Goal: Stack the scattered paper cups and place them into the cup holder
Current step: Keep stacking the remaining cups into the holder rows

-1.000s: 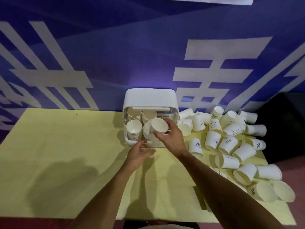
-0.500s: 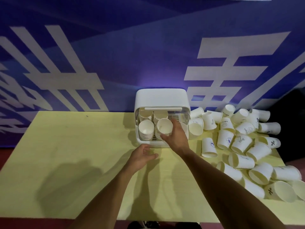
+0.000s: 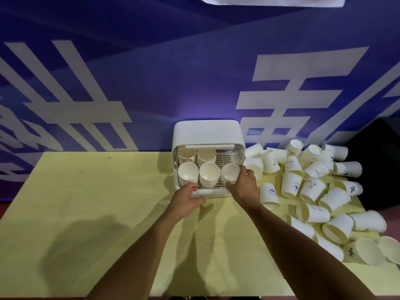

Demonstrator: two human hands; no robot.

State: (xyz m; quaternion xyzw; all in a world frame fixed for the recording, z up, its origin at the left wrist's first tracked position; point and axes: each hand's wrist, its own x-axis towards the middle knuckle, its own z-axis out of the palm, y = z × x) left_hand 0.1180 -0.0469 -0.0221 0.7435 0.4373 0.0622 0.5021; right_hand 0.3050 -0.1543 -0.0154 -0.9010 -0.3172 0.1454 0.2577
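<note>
At the far middle of the yellow worktop (image 3: 86, 213), against the blue backdrop (image 3: 151, 72), stands the white cup holder (image 3: 207, 135), its open front turned toward you so stacks go in from the near side. Your right hand (image 3: 243, 187) has its grip clamped on the rim of the front-right cup stack (image 3: 230, 176), seating it beside the front-middle stack (image 3: 209, 175) and the front-left stack (image 3: 187, 175); two more stacks stand behind, and the far-right slot shows bare grille. Your left hand (image 3: 188, 199) rests at the holder's near base edge, fingers loosely curled on nothing, probably bracing the light box against the push. To the right, the scattered paper cups (image 3: 313, 191) lie tipped and loose within easy reach, so much stacking remains.
</note>
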